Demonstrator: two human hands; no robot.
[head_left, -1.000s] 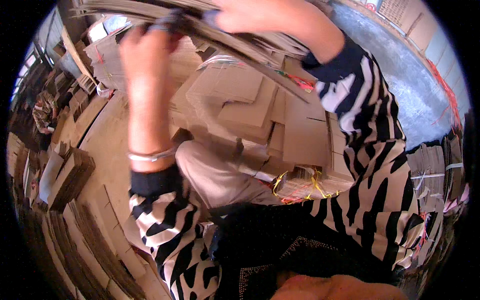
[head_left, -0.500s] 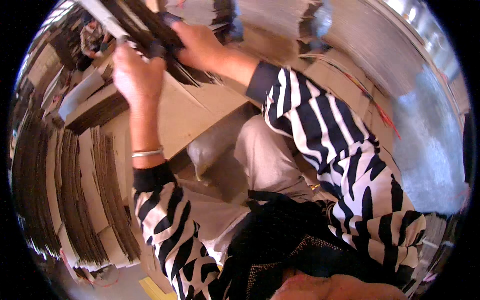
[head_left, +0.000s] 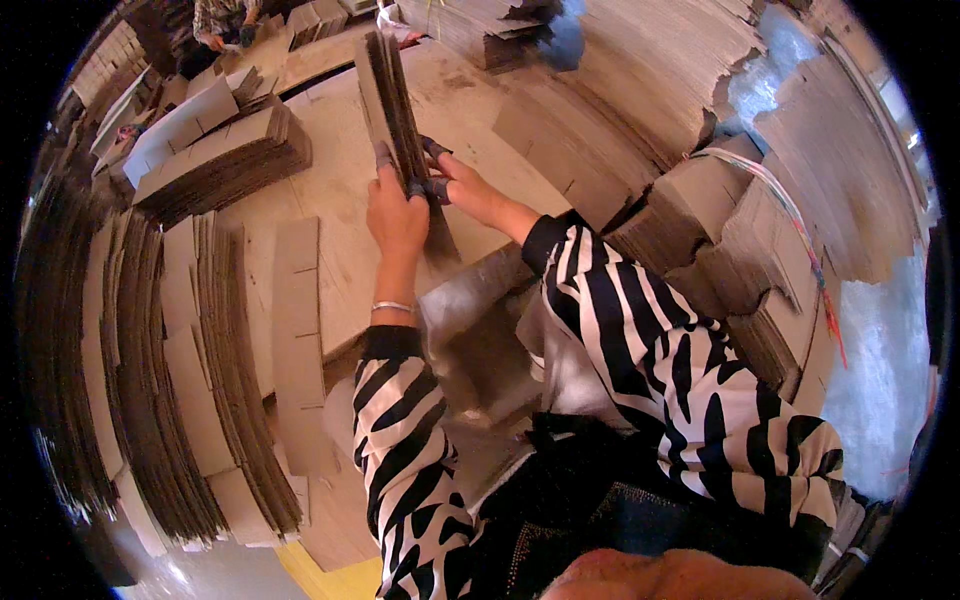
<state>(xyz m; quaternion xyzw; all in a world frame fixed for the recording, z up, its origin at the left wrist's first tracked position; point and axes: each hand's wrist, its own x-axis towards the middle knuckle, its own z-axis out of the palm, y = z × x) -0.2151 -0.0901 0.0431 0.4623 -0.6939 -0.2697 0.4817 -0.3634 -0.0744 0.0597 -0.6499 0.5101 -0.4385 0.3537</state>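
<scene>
I hold a thin bundle of flat cardboard sheets (head_left: 388,95) on edge, upright above a cardboard-covered surface. My left hand (head_left: 395,212) grips its near end from the left, fingertips over the edge. From the right, my right hand (head_left: 450,185) presses against the same end, its fingertips dark. Both arms wear black-and-white striped sleeves, and a metal bangle (head_left: 392,306) circles my left wrist.
Fanned rows of flat cardboard sheets (head_left: 190,380) lie to my left. A stack of folded cardboard (head_left: 225,155) sits at the upper left. More piles (head_left: 760,260) rise on the right, some tied with cord. Another person (head_left: 225,20) sits at the top left.
The view has swung down and left. My hands, earlier raised with a cardboard bundle at the top of the picture, now hold the bundle on edge lower, in front of me.
</scene>
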